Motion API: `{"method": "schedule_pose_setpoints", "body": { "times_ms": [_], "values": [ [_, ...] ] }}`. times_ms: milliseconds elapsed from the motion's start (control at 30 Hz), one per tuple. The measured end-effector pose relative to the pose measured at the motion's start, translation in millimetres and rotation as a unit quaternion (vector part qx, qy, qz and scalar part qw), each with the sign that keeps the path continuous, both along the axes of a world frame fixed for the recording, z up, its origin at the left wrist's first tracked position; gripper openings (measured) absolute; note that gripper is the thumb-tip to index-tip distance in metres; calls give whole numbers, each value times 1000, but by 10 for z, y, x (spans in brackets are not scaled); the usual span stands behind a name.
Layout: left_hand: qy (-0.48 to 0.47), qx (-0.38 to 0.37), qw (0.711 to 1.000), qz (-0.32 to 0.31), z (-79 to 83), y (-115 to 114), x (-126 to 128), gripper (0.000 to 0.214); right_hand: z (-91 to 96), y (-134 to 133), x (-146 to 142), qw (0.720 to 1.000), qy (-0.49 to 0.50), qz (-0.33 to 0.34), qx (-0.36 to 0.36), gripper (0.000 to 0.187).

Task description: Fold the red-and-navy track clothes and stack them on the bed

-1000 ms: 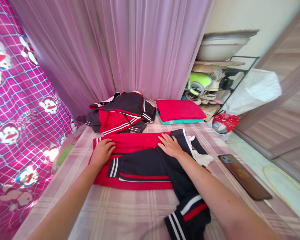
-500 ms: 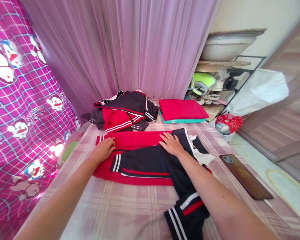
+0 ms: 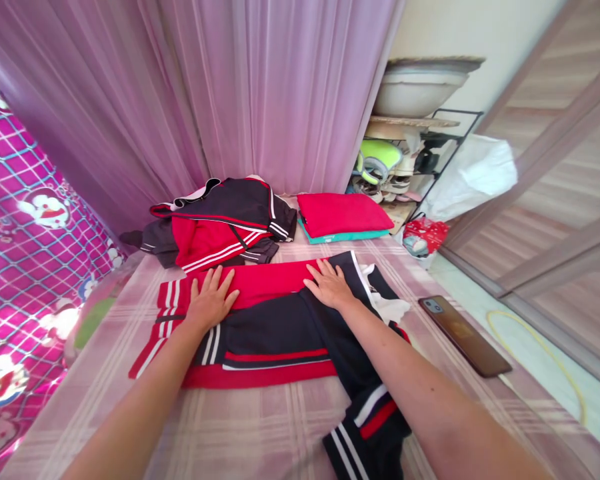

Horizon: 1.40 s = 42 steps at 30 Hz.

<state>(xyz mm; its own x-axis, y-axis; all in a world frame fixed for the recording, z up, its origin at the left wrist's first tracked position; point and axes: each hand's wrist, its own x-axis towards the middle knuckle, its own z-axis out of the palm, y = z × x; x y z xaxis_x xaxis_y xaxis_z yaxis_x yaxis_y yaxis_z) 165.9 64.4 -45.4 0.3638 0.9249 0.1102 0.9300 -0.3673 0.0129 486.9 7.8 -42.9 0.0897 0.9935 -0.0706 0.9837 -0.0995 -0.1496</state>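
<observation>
A red and navy track jacket (image 3: 270,327) with white stripes lies partly folded on the checked bed sheet (image 3: 260,433). My left hand (image 3: 211,300) lies flat on its left part, fingers spread, holding nothing. My right hand (image 3: 329,285) presses flat on the red upper edge near the collar, fingers also spread. One navy sleeve (image 3: 365,413) trails toward me under my right forearm.
A heap of red and navy clothes (image 3: 220,223) lies at the back, beside a folded red and teal stack (image 3: 343,217). A phone (image 3: 464,325) rests at the bed's right edge. A shoe rack (image 3: 405,167), a white bag (image 3: 473,175) and a purple curtain (image 3: 240,100) stand behind.
My left hand has opened from curled to flat and spread on the jacket. The jacket's left end now shows more striped red cloth. The view shifted left.
</observation>
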Motion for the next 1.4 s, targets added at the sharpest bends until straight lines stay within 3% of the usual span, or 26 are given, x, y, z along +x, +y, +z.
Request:
{"method": "schedule_pose_setpoints", "body": {
  "times_ms": [133,233,433,567,767,867,967,1133,1233,1400],
  "values": [
    [-4,32,999,-9,-117,38,-71,61,-21,105,72,988,-17,-151,16,71],
    [-7,32,999,-10,-124,62,-80,61,10,174,219,979,-43,-198,5,72],
    [-14,23,1000,-8,-95,58,-61,62,156,156,456,989,-27,-146,-21,69],
    [-8,12,1000,-1,-71,60,-52,62,263,-77,619,997,27,-73,-13,56],
    [34,-34,999,6,155,78,37,62,240,-799,973,981,91,-87,144,43],
    [30,-15,999,-12,292,-101,143,58,123,-1110,1089,964,119,-154,180,43],
    [-19,28,998,-57,318,-449,267,51,-15,-1293,1120,947,140,-204,203,44],
    [-112,15,977,-181,170,-1028,415,43,-159,-1367,1132,937,167,-207,227,44],
    [-143,5,971,-193,72,-1244,498,41,-234,-1354,1186,925,203,-208,245,45],
    [-189,-2,959,-210,-44,-1464,689,35,-396,-1296,1284,858,301,-254,330,45]
  ]
}}
